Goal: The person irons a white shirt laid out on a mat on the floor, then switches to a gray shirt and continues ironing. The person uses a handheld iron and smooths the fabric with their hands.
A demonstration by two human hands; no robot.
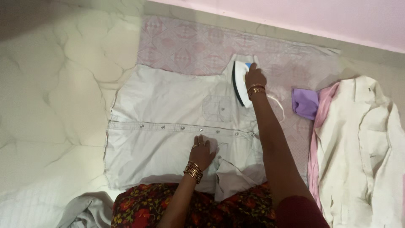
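Observation:
A pale grey shirt [164,122] lies flat and buttoned on a pink patterned cloth [198,44] spread over the floor. My right hand [255,77] grips the handle of a white and blue clothes iron [241,82], which stands at the shirt's far right edge near the chest pocket. My left hand [203,151] presses flat on the shirt's near half, fingers spread, just below the row of buttons. Gold bangles circle both wrists.
A folded purple cloth [305,102] lies right of the iron. A heap of cream and pink garments [363,147] sits at the right. White marble floor [55,84] stretches left. A pink wall [320,17] runs along the far side. Grey fabric [84,211] bunches beside my flowered lap.

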